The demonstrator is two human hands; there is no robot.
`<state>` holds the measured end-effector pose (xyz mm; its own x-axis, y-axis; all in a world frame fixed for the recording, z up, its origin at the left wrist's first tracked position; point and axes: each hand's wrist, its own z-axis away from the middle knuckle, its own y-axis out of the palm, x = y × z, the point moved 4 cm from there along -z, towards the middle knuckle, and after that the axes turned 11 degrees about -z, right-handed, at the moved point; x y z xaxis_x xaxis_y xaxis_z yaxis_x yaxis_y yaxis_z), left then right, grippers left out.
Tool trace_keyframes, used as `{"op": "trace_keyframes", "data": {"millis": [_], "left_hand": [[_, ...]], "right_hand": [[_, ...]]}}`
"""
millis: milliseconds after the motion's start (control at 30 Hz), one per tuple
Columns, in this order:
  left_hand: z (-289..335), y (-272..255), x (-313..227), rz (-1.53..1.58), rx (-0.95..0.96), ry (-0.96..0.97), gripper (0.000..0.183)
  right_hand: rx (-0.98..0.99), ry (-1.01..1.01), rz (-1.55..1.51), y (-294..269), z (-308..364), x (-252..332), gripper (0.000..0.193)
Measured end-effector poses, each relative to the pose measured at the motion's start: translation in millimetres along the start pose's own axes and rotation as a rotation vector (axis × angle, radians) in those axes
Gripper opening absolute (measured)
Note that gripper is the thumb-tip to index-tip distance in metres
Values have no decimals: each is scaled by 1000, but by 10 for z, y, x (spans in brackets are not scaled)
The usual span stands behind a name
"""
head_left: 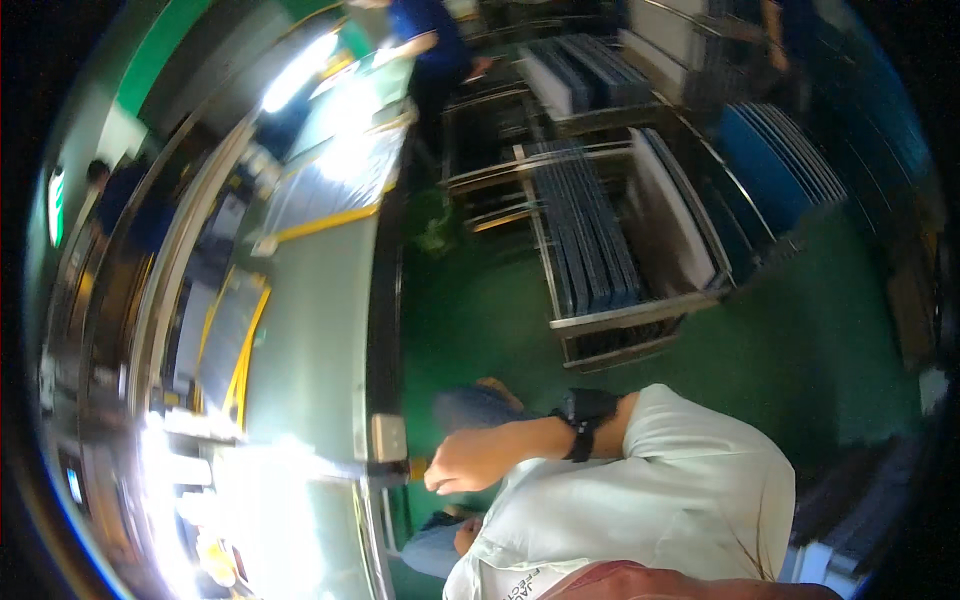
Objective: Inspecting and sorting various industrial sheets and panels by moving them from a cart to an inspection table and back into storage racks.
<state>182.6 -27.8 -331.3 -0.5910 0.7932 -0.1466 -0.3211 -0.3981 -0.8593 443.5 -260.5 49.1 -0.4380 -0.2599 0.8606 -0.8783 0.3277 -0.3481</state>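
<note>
My right hand (468,462) is curled closed beside the edge of a long pale green workbench (312,340). Whatever it may hold is hidden. A black band with a dark device (588,410) circles that wrist. Just past the knuckles, a small yellow-orange piece (417,468) shows at the bench edge; whether my fingers touch it is unclear. Only a bit of my left hand (467,536) shows, low beside my shirt, its fingers hidden. A beige box-like block (389,438) sits at the bench corner near my right hand.
Clear sheets with yellow edging (330,190) lie on the bench, and more yellow-edged sheets (232,340) at its left. A metal rack (640,318) holds upright dark panels (580,230). Blue panels (765,165) stand farther right. A person in dark blue (430,40) stands by the far bench.
</note>
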Motion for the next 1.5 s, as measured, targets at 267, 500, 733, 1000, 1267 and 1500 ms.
{"op": "trace_keyframes", "data": {"millis": [267, 500, 733, 1000, 1267, 1500], "left_hand": [[1668, -1254, -898, 506, -542, -245, 24], [3968, -1631, -576, 256, -1431, -1291, 22], [6401, -188, -1084, 433, -448, -2456, 27], [6193, 139, -432, 604, -205, -2273, 40], [6058, 275, -295, 591, -108, -2258, 40], [6238, 355, -287, 670, -317, -2288, 25]], "right_hand": [[320, -177, -122, 597, -1243, 171, 17], [590, -154, -122, 1002, -1717, 787, 16], [779, -80, -28, 1124, -2012, 391, 19], [853, 59, -53, 1560, -2081, 281, 20], [887, 42, -49, 1625, -2020, 186, 19], [949, 29, -108, 1786, -1865, 186, 18]]}}
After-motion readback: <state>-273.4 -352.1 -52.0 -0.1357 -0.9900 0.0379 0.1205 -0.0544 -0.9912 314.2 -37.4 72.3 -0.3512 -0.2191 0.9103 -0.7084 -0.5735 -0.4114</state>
